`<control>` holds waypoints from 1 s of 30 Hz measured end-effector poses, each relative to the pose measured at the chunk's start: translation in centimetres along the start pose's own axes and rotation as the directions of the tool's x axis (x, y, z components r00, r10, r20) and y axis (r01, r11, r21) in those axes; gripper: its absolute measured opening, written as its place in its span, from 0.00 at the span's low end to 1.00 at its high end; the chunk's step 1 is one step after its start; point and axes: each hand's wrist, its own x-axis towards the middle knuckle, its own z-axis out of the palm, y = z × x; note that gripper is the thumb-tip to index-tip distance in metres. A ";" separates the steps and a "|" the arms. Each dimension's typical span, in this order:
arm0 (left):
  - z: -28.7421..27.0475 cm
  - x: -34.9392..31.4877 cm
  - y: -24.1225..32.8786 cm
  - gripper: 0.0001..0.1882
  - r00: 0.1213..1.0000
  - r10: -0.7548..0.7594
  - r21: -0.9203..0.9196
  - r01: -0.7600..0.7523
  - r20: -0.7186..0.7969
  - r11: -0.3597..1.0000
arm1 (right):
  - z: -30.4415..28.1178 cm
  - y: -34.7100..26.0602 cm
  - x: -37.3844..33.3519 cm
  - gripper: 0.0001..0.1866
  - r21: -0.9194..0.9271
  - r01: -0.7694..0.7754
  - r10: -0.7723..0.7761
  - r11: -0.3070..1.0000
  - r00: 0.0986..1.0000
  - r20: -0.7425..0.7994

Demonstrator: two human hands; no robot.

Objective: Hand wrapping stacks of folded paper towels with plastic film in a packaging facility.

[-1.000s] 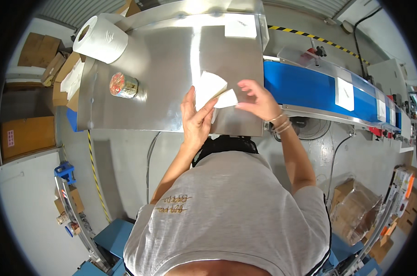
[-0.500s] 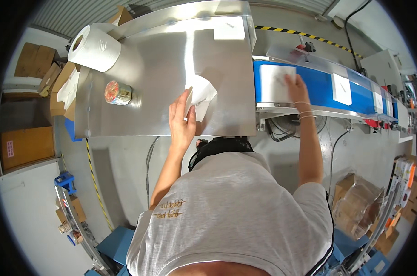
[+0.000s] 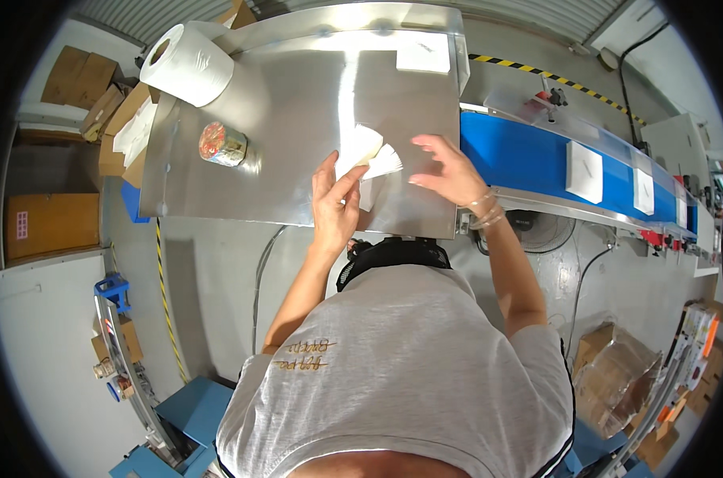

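Observation:
My left hand [image 3: 335, 209] grips a small stack of thin white paper pieces [image 3: 383, 162] just above the steel table, its thumb across them. The stack's edges are fanned apart, and its lower part is behind my fingers. To its right, my right hand [image 3: 451, 174] is open and holds nothing, thumb and fingers spread toward the stack. It hovers over the table's right edge, beside the blue conveyor belt [image 3: 509, 150]. On the belt lie a flat white piece [image 3: 585, 172], a second white piece [image 3: 644, 192] and others farther along.
The steel table [image 3: 290, 103] has a raised rim. On it are a large white roll [image 3: 190, 68], a small colourfully patterned cylinder [image 3: 223, 144] and a white stack [image 3: 424, 54] at the far right. A clear guard [image 3: 609, 139] runs along the belt's far side.
My right hand has left the white piece on the belt and moved left toward the stack. That piece has travelled right along the belt. The stack in my left hand is now fanned.

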 end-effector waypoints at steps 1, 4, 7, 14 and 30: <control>-0.1 0.1 0.1 0.20 1.000 -0.003 -0.002 0.003 0.011 1.000 | 0.8 -0.4 0.9 0.31 0.047 -0.007 0.005 0.999 0.999 0.054; 0.3 0.2 -0.1 0.19 0.999 -0.028 -0.053 0.030 0.035 0.998 | 1.9 0.0 2.6 0.26 0.016 0.098 -0.098 0.995 0.993 0.067; -0.4 0.7 0.8 0.18 0.999 -0.001 -0.034 0.003 0.039 0.999 | 2.0 2.7 2.6 0.20 0.098 0.154 -0.161 0.983 0.985 0.069; -0.1 1.0 -0.5 0.16 1.000 0.019 0.052 -0.019 -0.003 0.998 | -5.2 10.0 -2.4 0.10 0.248 -0.130 0.217 0.960 0.907 -0.362; 7.2 3.2 8.4 0.16 0.853 0.066 -0.272 0.091 0.517 0.958 | -10.8 8.7 -6.5 0.25 0.396 -0.047 0.137 0.917 0.969 -0.203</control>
